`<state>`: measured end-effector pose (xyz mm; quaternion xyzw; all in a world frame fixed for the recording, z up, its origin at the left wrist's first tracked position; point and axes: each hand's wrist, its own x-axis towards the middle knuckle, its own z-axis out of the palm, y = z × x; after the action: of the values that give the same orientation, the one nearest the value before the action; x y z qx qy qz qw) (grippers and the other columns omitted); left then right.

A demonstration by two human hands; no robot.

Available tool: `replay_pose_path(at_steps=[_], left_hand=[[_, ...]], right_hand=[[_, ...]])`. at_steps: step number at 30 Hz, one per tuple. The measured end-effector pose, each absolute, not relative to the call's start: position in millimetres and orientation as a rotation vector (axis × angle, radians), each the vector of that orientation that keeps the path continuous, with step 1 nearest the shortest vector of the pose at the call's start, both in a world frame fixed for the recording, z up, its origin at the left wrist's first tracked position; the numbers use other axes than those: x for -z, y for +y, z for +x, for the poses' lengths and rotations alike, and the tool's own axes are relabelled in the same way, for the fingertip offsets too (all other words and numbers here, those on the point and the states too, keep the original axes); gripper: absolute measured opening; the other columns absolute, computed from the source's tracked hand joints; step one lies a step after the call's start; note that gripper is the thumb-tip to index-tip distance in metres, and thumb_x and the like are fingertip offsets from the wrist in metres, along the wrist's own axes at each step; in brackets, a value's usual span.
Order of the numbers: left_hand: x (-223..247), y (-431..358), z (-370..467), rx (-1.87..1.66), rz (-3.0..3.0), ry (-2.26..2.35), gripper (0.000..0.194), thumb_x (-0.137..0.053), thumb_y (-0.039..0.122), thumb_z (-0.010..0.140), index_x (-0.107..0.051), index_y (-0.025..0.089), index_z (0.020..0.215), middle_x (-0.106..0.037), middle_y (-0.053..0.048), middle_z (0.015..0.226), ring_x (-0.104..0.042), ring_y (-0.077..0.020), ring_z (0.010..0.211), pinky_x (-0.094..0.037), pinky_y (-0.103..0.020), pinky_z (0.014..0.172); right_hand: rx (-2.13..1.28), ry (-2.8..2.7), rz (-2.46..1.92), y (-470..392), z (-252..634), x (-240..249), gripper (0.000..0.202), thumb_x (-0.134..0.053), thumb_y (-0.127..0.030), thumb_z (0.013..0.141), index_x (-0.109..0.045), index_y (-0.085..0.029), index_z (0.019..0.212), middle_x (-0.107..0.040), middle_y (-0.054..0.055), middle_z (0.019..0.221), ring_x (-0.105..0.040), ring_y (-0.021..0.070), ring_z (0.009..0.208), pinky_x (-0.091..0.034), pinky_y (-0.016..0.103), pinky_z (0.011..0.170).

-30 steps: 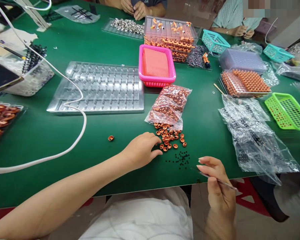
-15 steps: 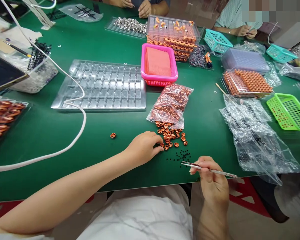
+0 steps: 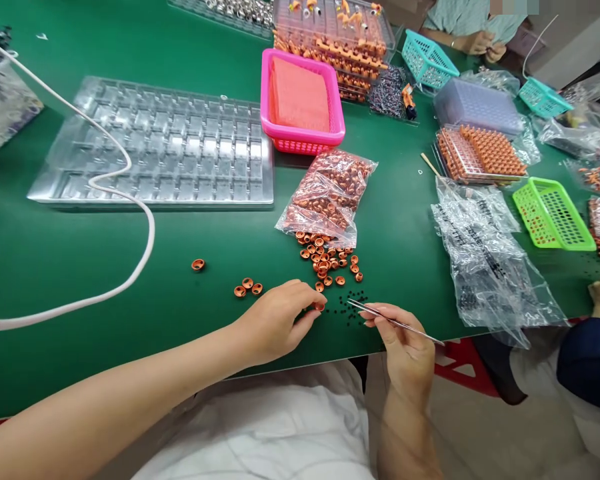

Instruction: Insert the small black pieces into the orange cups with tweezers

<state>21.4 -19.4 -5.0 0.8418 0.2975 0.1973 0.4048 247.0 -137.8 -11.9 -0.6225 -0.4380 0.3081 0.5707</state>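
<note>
Left hand [image 3: 280, 319], centre of frame, low: thumb and fingers pinching one small copper-coloured cup [image 3: 319, 307], held just below the pile of loose cups [image 3: 322, 261]. Pile sits at the lower edge of a clear plastic bag [image 3: 329, 190] full of the same. Right hand [image 3: 406, 350], right of centre: fingers closed around metal tweezers [image 3: 403, 325], points aimed left, at the scattered black bits [image 3: 359, 295]; whether they grip one, cannot tell. Left of the left hand, on the green table [image 3: 405, 233]: three cups [image 3: 247, 283] clustered, a single cup [image 3: 199, 265] apart. Upper left: clear compartment tray [image 3: 180, 150], white cable [image 3: 152, 230] lying across.
</note>
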Motion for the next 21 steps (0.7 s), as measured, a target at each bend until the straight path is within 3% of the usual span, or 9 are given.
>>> replay_pose_path(at_steps=[7, 21], left_hand=[[17.3, -14.7, 19.2, -0.563, 2.074, 0.751, 0.017, -0.051, 0.018, 0.099, -0.067, 0.019, 0.105, -0.074, -0.006, 0.094, -0.068, -0.0195, 0.085, -0.053, -0.030, 0.074], [5.0, -13.4, 21.0, -0.565, 1.989, 0.813, 0.013, -0.056, 0.019, 0.097, -0.069, 0.017, 0.100, -0.074, -0.003, 0.087, -0.068, -0.0164, 0.077, -0.053, -0.026, 0.069]], right_hand=[[-0.434, -1.031, -1.662, -146.4, 238.7, 29.8, 0.016, -0.074, -0.025, 0.093, -0.070, -0.021, 0.108, -0.079, 0.005, 0.098, -0.079, 0.0190, 0.084, -0.069, 0.035, 0.079], [-0.266, -1.325, -1.529, -140.1, 232.0, 33.4, 0.024, -0.068, -0.007, 0.092, -0.070, -0.024, 0.108, -0.078, 0.004, 0.097, -0.076, 0.0196, 0.088, -0.066, 0.036, 0.076]])
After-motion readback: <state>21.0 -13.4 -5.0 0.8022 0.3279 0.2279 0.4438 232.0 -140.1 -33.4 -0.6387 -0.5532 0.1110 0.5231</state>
